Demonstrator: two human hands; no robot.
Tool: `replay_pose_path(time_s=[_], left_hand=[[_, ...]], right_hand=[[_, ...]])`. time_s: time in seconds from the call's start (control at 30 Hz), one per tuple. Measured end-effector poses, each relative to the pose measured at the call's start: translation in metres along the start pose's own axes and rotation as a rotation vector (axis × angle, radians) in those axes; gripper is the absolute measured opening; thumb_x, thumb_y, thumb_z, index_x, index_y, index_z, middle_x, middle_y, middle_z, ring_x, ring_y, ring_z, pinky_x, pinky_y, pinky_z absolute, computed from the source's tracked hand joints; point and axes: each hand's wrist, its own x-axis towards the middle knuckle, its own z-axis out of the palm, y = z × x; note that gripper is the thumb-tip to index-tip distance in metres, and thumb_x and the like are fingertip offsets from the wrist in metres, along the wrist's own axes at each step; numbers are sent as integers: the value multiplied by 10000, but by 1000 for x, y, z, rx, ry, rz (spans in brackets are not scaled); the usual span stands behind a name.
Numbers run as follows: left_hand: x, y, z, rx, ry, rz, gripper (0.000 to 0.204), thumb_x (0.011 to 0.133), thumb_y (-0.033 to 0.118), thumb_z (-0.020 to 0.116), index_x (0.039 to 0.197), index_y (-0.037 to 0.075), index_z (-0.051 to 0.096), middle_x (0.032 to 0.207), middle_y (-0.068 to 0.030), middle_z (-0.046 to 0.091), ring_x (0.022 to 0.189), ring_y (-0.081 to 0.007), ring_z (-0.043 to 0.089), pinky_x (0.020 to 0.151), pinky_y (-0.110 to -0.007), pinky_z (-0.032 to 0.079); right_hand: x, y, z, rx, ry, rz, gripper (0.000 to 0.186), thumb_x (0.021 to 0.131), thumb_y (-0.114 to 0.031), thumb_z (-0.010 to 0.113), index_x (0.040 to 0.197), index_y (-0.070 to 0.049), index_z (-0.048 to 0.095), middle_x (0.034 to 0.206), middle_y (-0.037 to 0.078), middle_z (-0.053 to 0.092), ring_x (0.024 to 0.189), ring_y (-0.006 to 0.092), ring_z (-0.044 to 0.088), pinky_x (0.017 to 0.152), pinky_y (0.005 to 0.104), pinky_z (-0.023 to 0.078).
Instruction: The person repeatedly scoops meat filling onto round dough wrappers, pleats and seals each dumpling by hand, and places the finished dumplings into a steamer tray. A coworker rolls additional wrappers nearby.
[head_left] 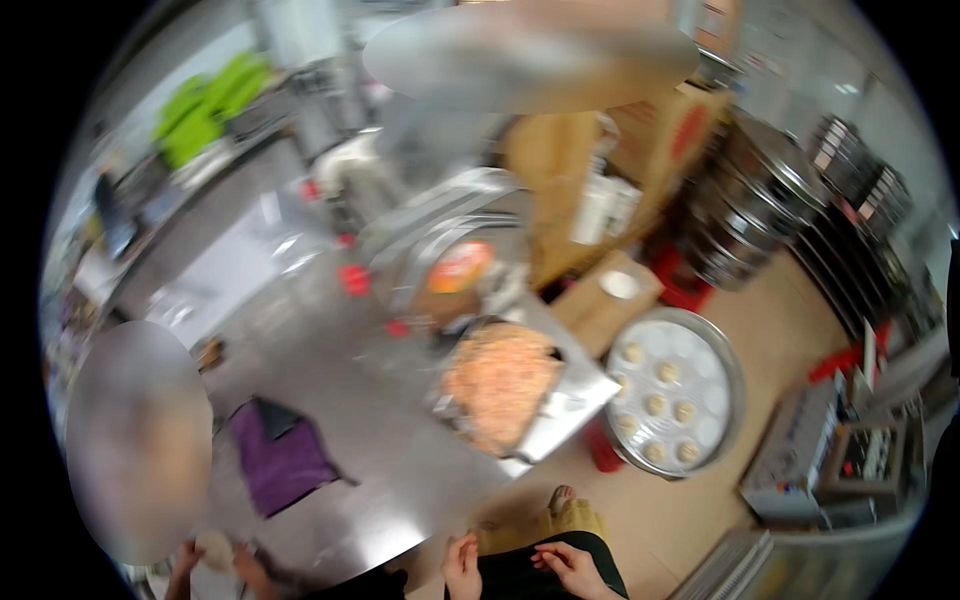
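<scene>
The left hand (462,567) and right hand (568,565) are loosely half-curled, seemingly empty; orange food (500,385) lies ahead, buns (655,405) ahead-right.

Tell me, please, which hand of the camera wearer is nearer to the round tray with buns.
Right. In the picture, the right hand is below and left of the round tray, apart from it; the left hand is farther left.

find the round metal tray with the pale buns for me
In the head view, the round metal tray of pale buns is right of centre, beside the grey steel table, farther up the picture and right of the bare right hand.
</scene>
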Motion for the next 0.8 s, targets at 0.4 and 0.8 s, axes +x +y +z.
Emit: replay_pose_path(time_s=[0.4, 0.8], left_hand=[[31, -75, -86, 496, 128, 124, 335, 798, 204, 700, 1079, 33, 636, 1105, -182, 595, 982, -357, 587, 808, -425, 503], [308, -119, -224, -1172, 748, -653, 248, 821, 204, 698, 737, -12, 610, 624, -57, 560, 495, -130, 494, 441, -298, 407]], right_hand=[[76, -60, 85, -346, -467, -91, 211, 981, -107, 508, 1120, 31, 587, 960, 121, 680, 832, 170, 663, 719, 276, 537], [179, -144, 170, -451, -620, -170, 203, 960, -101, 549, 1099, 35, 607, 919, 114, 695, 805, 152, 670, 706, 259, 539]])
